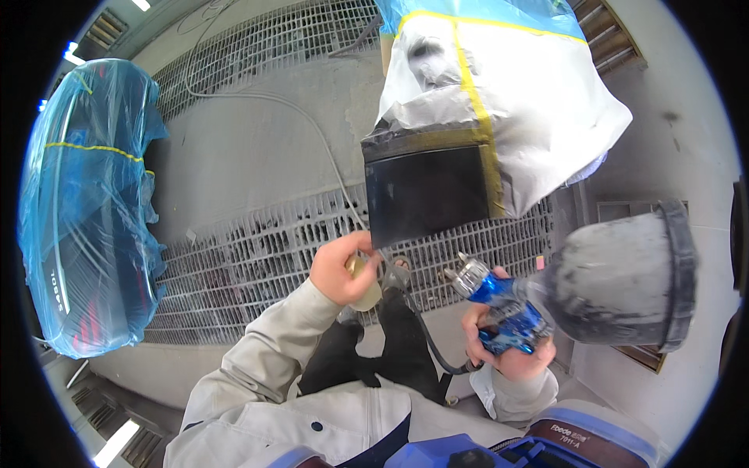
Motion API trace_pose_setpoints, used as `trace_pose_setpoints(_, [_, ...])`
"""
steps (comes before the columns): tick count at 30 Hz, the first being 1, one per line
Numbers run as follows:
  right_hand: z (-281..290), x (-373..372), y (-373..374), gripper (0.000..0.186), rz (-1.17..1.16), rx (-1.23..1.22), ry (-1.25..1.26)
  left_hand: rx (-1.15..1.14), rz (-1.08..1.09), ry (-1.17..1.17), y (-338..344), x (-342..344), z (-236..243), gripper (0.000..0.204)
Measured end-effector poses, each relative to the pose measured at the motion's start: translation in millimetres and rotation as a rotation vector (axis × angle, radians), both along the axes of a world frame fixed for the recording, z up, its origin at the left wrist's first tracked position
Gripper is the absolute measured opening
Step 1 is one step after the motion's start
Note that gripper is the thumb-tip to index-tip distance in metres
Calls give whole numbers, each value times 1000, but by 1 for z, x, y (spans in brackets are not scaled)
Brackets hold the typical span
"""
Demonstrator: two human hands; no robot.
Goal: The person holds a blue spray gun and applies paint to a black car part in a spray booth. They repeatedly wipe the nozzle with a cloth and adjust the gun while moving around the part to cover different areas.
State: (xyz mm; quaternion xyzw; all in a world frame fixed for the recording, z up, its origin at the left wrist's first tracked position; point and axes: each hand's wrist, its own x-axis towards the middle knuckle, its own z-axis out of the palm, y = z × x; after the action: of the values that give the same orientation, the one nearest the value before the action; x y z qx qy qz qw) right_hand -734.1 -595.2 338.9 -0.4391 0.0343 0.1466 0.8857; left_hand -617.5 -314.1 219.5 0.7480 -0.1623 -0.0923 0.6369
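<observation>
The blue spray gun [511,321] is clamped in the right hand [524,360], below and right of the dark panel [425,195], its long axis slanted, its nozzle [470,276] pointed up and left, and its grey cup [612,281] projected rightward. By the left hand [335,269], a pale yellow item [365,293] is gripped beside the panel's lower left corner.

Blue-wrapped piece [90,249]: beside the gratings' left ends, clear film [74,195] crossed by yellow tape [94,147]
Far grating [265,51]: toward the floor's [242,156] far edge
Near grating [234,281]: across the floor, dusty grey
Pink tag [539,263]: at the near grating's right end
Pale scrap [191,234]: by its far edge, toward the left corner
Slatted vent [612,39]: in the wall [679,148], upper right
</observation>
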Motion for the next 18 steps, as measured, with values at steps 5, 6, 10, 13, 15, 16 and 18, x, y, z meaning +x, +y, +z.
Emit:
trace_pose_setpoints(5, [-47,-2,-5,109,-41,-116,-180,59,0,-368,-3,20,-25,23])
trace_pose_setpoints(6, [-55,-3,-7,109,-32,-106,-205,46,-4,-372,-5,22,-30,24])
trace_pose_setpoints(10, [-75,2,-22,108,36,-80,-289,-13,-17,-429,-10,34,-37,23])
trace_pose_setpoints(13, [-94,10,-28,107,3,-22,-312,-45,-24,-490,-13,46,-40,28])
trace_pose_setpoints(15, [-106,16,-30,106,-6,26,-330,-68,-10,-579,-18,56,-44,27])
trace_pose_setpoints(16, [-114,21,-30,106,-15,54,-337,-91,-3,-617,-21,59,-46,26])
trace_pose_setpoints(18, [-123,24,-30,106,-19,117,-359,-185,-23,-593,-32,65,-53,23])
